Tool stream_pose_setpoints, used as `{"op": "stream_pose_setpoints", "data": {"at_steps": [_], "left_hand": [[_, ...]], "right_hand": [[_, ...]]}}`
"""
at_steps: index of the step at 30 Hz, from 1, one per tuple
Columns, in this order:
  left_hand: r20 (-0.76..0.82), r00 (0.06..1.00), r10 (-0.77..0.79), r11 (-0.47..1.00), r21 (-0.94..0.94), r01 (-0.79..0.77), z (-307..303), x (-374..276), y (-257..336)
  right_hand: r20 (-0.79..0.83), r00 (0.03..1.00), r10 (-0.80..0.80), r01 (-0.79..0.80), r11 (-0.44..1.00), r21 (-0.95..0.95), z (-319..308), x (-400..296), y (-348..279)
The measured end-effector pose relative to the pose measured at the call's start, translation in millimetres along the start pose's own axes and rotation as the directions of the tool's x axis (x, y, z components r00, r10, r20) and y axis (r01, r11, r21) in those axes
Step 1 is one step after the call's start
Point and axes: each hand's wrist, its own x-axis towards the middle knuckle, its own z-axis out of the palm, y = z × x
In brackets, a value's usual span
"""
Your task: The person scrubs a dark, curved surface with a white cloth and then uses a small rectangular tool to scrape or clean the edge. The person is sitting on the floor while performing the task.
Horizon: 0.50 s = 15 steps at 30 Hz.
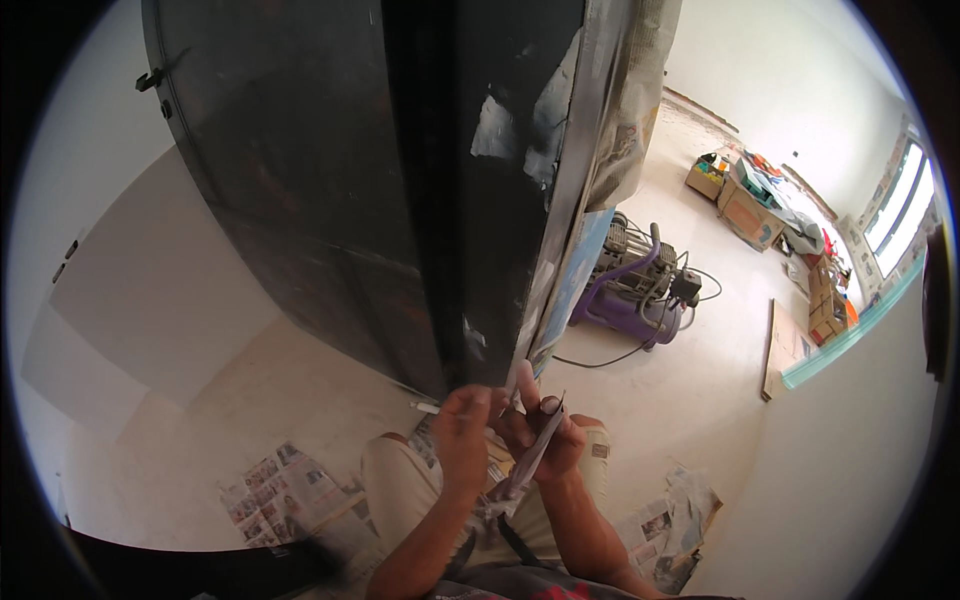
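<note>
My left hand [463, 427] is raised at the foot of a dark door frame, its fingers bent near a thin whitish stick [424, 407]; whether it grips the stick cannot be told. Close beside it on the right, my right hand [551, 439] holds a strip of thin, crumpled sheet [534, 459] that hangs down between my knees. One of its fingers points up by the frame's edge. In front of me stands a dark door [300, 165] with a black handle. The frame edge [559, 217] carries pale patches, and paper covers the wall corner beside it.
A purple air compressor [630, 300] with a cable stands on the floor beyond the corner. Cardboard boxes [750, 215] with tools line the far wall, near a window. Newspaper sheets [289, 495] lie at my left, with more newspaper [664, 525] at my right. A board [784, 341] lies farther right.
</note>
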Motion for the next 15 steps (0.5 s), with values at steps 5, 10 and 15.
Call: {"op": "stream_pose_setpoints", "data": {"at_steps": [5,10,15], "left_hand": [[0.107,0.994,0.035,0.943,0.326,-0.068,-30,3,-9],[0.313,0.846,0.432,0.549,0.653,-0.522,-19,14,-5],[0.495,0.522,0.695,0.093,0.658,-0.747,34,49,18]], "right_hand": [[0.072,0.997,-0.002,-0.003,0.997,0.073,-7,-3,-6],[0.069,0.997,-0.022,0.02,0.999,0.025,-5,-4,-13],[0.073,0.996,-0.042,0.051,0.991,-0.123,-5,-3,-24]]}}
